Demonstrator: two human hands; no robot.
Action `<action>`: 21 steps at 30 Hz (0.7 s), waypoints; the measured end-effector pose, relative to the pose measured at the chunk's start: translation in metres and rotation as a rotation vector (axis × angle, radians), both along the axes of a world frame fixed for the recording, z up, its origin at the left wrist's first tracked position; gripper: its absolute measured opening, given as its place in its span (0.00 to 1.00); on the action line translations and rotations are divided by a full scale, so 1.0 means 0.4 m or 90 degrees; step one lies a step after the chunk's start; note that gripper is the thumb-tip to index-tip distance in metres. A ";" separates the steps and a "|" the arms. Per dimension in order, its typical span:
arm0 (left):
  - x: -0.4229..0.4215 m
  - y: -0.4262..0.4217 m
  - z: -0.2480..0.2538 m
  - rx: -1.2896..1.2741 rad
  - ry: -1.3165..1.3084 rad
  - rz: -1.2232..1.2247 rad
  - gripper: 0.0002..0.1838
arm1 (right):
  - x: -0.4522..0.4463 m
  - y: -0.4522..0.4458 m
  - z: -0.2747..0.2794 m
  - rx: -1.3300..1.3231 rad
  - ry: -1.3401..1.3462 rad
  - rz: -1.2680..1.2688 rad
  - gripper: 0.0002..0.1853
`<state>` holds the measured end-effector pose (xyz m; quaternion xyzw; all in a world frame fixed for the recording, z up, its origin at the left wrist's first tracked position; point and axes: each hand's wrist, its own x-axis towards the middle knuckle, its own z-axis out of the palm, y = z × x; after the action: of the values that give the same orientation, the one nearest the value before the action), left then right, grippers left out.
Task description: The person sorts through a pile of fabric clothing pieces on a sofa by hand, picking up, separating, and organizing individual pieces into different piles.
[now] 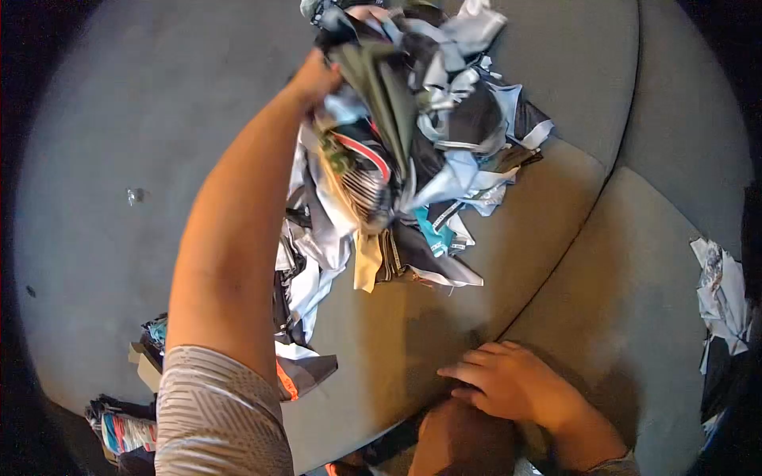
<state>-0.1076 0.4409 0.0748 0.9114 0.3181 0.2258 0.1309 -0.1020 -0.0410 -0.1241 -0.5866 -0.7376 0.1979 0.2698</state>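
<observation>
The left hand (319, 78) is in the far, middle part of a big messy pile of black, white and grey cloth scraps (468, 119). Its fingers are blurry and hidden by cloth, so I can't tell if they grip.

Just right of it is a long olive-green cloth strip (381, 99). Its long way runs from far to near, leaning a little right, with its thin end pointing near.

The right hand (504, 377) is by the bent knee (456, 436), fingers a bit apart, with nothing seen in them.

The sorting looks far from done: the pile is all mixed up. More black and white scraps (305, 278) lie nearer, on the left.
</observation>
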 end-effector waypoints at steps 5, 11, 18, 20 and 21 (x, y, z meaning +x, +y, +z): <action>-0.213 -0.161 -0.211 0.141 -0.021 -0.189 0.48 | 0.010 -0.008 0.004 0.029 -0.009 -0.028 0.17; -0.805 -0.652 -0.380 0.094 -0.019 0.073 0.30 | 0.008 0.005 0.020 0.056 0.075 -0.041 0.15; -1.313 -0.897 -0.554 -0.026 -0.074 0.397 0.22 | 0.021 0.053 0.009 0.144 0.153 -0.069 0.16; -1.322 -0.928 -0.563 0.010 -0.051 0.411 0.21 | -0.003 0.079 0.011 0.197 0.115 -0.093 0.19; -1.289 -0.918 -0.537 0.058 -0.016 0.407 0.20 | -0.022 0.093 0.003 0.218 0.104 -0.112 0.20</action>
<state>-0.6231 0.0739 -0.1400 0.7675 0.5758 0.2811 0.0165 -0.1107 -0.0038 -0.1230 -0.5767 -0.6819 0.0923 0.4404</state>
